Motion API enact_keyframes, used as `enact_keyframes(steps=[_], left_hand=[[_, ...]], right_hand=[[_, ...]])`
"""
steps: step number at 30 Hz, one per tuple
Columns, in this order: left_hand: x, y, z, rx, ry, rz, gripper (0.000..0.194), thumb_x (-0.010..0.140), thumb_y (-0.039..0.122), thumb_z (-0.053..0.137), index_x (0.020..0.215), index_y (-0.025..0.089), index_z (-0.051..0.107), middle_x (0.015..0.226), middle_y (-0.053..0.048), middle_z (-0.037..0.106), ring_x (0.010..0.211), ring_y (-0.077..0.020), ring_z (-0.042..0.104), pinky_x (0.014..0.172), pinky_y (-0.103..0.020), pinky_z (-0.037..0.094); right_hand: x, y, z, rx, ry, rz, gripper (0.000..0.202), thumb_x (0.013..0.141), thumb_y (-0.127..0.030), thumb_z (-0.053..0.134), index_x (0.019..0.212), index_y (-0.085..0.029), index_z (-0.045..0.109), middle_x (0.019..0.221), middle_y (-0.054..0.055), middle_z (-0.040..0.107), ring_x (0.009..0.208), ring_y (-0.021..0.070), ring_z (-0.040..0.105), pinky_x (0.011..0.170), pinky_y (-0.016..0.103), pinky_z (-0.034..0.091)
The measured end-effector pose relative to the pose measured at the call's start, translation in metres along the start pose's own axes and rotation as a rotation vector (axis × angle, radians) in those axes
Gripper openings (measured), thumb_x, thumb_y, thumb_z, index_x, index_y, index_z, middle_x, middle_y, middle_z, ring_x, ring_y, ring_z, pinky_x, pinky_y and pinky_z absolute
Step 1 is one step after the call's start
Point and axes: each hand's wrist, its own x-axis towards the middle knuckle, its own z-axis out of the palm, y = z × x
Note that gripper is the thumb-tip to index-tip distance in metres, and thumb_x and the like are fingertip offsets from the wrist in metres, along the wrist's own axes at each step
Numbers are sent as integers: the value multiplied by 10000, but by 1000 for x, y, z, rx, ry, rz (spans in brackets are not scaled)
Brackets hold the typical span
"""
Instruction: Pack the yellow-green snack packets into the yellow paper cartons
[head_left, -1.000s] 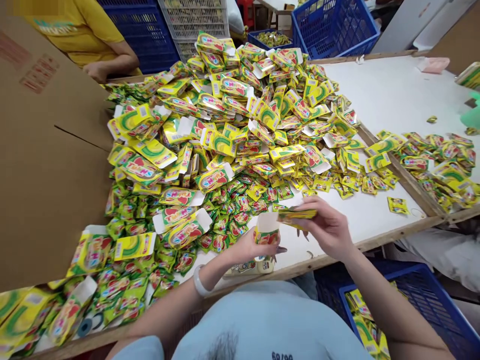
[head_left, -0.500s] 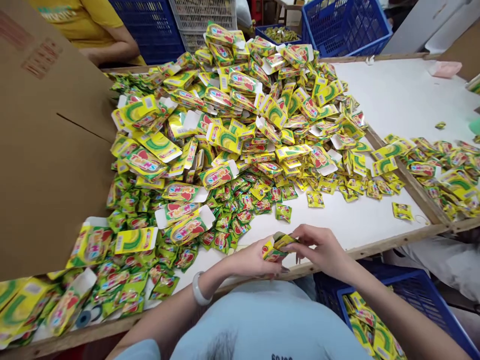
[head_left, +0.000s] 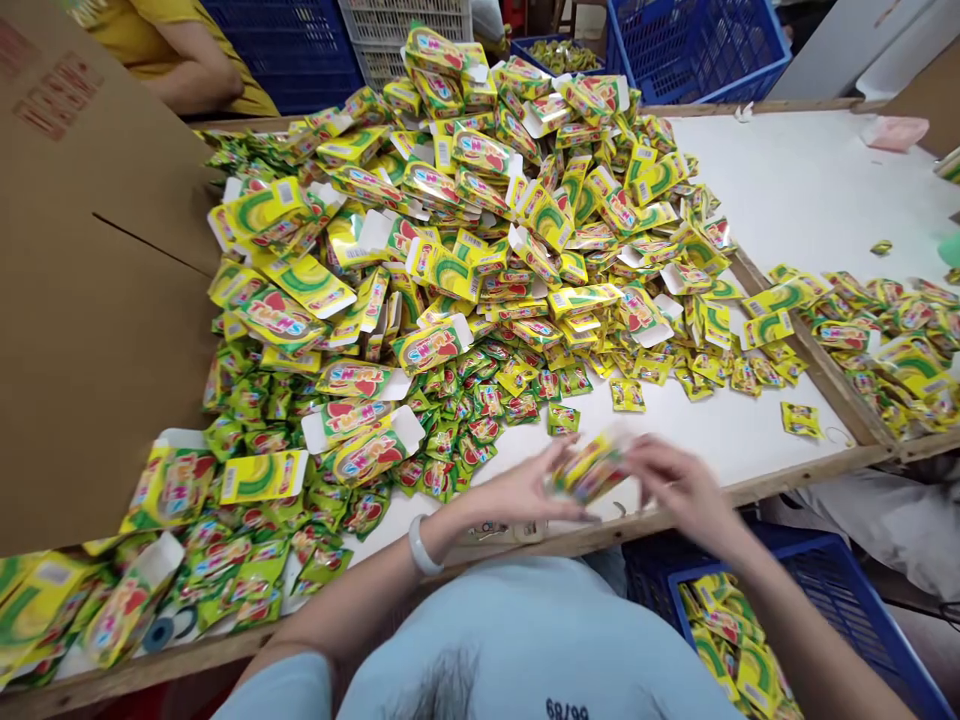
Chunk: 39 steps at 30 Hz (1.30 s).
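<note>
A small yellow-and-green candy box (head_left: 589, 470) is held up just above the table's front edge, blurred by motion. My left hand (head_left: 521, 492) wraps round its left end, thumb on top and fingers below. At the box's other end are the curled fingers of my right hand (head_left: 686, 490), also smeared; they seem to pinch that end. Beyond my hands lie loose green candy packets (head_left: 450, 440) and a few yellow packets (head_left: 628, 395). A large heap of similar candy boxes (head_left: 442, 270), many with white flaps open, rises behind them.
A big cardboard carton (head_left: 97, 330) stands at the left. Wooden strips (head_left: 840, 375) edge and divide the white tabletop (head_left: 795, 190). Below right is a blue crate (head_left: 847, 600) with boxes inside. Another person's arm (head_left: 199, 75) shows at the back left, near stacked crates (head_left: 281, 50).
Both hands have moved to the right with the candy box, and the box has turned so more of its side shows. My right hand has shifted from the box's front to its right end.
</note>
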Motion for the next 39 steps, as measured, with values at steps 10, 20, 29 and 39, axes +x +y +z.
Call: enact_keyframes(steps=[10,20,29,39], left_hand=[[61,-24,-82,911,553,-246,348,907,348,655,1168,124,599,1160,-170,630,1125,-323,573,967,-450,463],[0,-29,-68,126,675,-141,252,976,399,498,898,190,617,815,-47,713,748,-218,690,683,-338,547],[-34,-18,-1,-118,541,-64,436,1027,533,320,1065,177,569,872,-77,694,727,-202,676,726,-358,569],[-120,-9,-55,983,803,-208,491,946,453,586,1335,168,497,1193,-168,638,1127,-322,606,961,-479,490]], right_hand=[[88,19,36,-788,382,-128,318,953,-485,537,925,-179,618,930,131,662,884,268,629,772,375,508],[82,11,111,32,70,-37,278,885,-450,646,890,-230,476,694,-42,567,519,131,536,483,259,472],[63,-14,131,439,237,41,459,723,-456,824,1010,-231,546,865,-3,611,718,122,576,567,209,507],[39,-1,110,261,-93,38,287,840,-474,707,922,-199,731,827,48,736,612,165,652,543,291,549]])
